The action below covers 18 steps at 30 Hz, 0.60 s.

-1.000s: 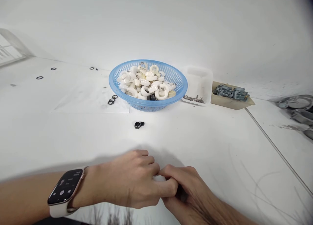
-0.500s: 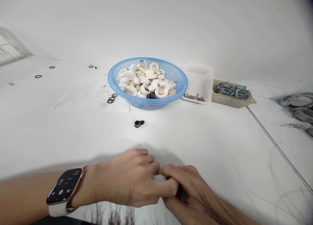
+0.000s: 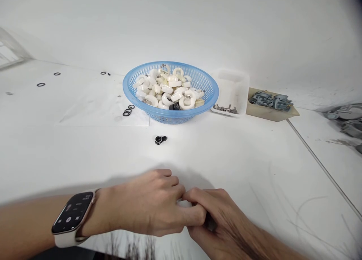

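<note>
Low in the view, my left hand (image 3: 152, 205), with a watch (image 3: 73, 213) on its wrist, is closed, its fingers curled under. My right hand (image 3: 216, 218) is closed too and presses against the left thumb and fingertips. A small pale patch shows in the gap between the hands, and a greyish bit shows under the left thumb. Whatever they hold is mostly hidden, and I cannot make out its kind. Beyond the hands, a small black part with a ring-shaped end (image 3: 160, 139) lies on the white table.
A blue plastic basket (image 3: 130, 96) holds many white ring-shaped parts (image 3: 175, 96). To its right stand a white tray (image 3: 240, 90) with small metal pins (image 3: 226, 109) and a beige box (image 3: 263, 115) with grey metal parts. Black rubber rings (image 3: 127, 111) lie at left; more metal parts (image 3: 349, 118) at far right.
The camera view has shifted slightly, so the basket and trays sit a little higher in the picture. Both hands keep nearly the same closed pose against each other.
</note>
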Motion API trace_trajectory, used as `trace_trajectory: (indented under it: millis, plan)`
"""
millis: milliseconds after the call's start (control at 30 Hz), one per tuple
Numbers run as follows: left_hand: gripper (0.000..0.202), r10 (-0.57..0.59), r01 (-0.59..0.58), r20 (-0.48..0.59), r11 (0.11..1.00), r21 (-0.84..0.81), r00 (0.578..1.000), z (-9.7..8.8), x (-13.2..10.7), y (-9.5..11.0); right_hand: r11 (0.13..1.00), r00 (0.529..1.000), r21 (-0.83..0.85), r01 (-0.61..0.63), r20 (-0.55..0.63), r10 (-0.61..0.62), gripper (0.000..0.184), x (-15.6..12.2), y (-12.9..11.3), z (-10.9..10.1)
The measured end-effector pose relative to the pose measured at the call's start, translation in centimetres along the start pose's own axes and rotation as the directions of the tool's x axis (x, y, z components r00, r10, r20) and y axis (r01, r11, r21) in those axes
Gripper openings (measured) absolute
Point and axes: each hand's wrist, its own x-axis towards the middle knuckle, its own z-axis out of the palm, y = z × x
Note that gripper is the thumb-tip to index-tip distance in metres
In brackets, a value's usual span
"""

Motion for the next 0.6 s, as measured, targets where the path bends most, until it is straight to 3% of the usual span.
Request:
trace_trajectory:
  millis: [600]
  plan:
    - [0.016,0.027,-0.027,0.020,1.000,-0.004,0.999,-0.12,0.01,-0.16,1.000,0.999,-0.026,-0.006,0.047,0.007,0.026,-0.12,0.32,0.03]
